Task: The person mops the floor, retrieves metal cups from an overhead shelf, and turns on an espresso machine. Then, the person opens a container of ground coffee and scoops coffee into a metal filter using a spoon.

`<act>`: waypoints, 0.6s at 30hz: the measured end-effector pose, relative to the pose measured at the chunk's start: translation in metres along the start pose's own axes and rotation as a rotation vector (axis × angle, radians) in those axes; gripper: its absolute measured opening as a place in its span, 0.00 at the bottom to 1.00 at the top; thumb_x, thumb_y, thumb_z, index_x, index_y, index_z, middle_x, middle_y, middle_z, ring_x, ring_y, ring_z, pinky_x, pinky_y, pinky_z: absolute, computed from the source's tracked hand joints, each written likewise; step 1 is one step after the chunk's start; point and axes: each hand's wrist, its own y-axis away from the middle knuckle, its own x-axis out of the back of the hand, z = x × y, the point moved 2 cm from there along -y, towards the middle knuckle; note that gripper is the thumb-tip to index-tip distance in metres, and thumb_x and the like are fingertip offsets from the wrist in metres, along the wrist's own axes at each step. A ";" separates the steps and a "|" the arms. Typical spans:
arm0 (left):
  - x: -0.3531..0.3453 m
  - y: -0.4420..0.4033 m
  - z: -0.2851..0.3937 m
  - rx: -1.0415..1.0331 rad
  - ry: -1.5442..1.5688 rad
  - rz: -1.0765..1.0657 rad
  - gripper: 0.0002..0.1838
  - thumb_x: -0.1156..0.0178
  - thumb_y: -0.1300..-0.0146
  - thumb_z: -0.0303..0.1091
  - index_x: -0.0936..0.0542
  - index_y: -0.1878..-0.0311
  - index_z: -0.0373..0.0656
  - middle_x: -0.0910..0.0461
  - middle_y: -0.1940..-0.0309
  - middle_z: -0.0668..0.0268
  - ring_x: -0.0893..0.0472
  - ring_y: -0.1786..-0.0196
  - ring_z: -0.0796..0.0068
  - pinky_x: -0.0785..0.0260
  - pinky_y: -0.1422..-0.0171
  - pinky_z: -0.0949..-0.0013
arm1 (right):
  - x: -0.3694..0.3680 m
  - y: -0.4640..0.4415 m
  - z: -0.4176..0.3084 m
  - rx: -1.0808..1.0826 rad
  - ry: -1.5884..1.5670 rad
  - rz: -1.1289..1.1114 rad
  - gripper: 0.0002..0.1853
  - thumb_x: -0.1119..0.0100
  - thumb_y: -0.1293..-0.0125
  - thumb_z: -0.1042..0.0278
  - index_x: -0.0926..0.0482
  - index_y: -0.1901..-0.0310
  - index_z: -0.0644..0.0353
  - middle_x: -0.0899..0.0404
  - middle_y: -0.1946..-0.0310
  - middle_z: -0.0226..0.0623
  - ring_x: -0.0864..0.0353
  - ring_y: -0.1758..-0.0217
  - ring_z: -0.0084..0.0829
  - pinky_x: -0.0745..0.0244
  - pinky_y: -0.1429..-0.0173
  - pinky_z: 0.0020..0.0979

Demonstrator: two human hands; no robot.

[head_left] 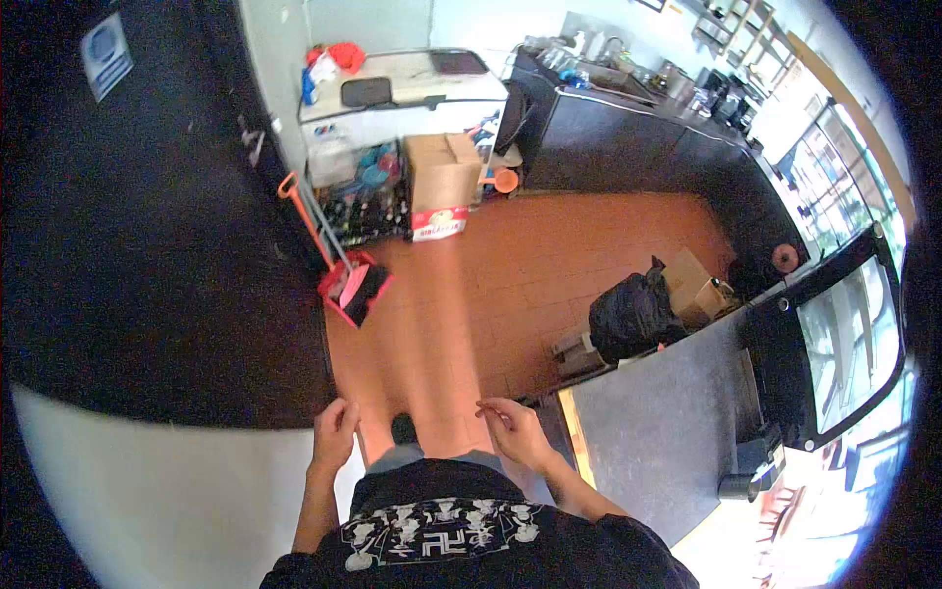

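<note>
One left hand (337, 434) and one right hand (516, 432), held apart, are both released, loosely curled. Room to move runs forward between them over tiled floor (520, 275). Nearest items: a pale surface (177, 481) beside the left hand; a grey counter (657, 432), its yellowish edge (575, 437) near the right hand. Ahead of the left hand: a dustpan (367, 298). Ahead and outward of the right: a black bag (630, 314).
</note>
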 end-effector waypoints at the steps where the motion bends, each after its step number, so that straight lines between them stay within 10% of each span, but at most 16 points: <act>1: 0.002 -0.023 0.005 0.033 0.022 -0.014 0.20 0.41 0.23 0.41 0.23 0.70 0.37 0.22 0.77 0.67 0.24 0.71 0.80 0.31 0.66 0.69 | 0.003 -0.015 0.000 -0.035 -0.021 0.027 0.11 0.42 0.27 0.73 0.16 0.47 0.65 0.11 0.56 0.49 0.10 0.51 0.42 0.17 0.46 0.37; 18: -0.162 -0.389 0.065 -0.020 -0.022 -0.588 0.21 0.42 0.23 0.43 0.22 0.69 0.37 0.22 0.77 0.67 0.24 0.72 0.79 0.32 0.67 0.69 | 0.146 -0.263 0.099 -0.237 0.059 0.443 0.12 0.42 0.26 0.73 0.17 0.46 0.67 0.12 0.54 0.49 0.10 0.50 0.39 0.16 0.45 0.36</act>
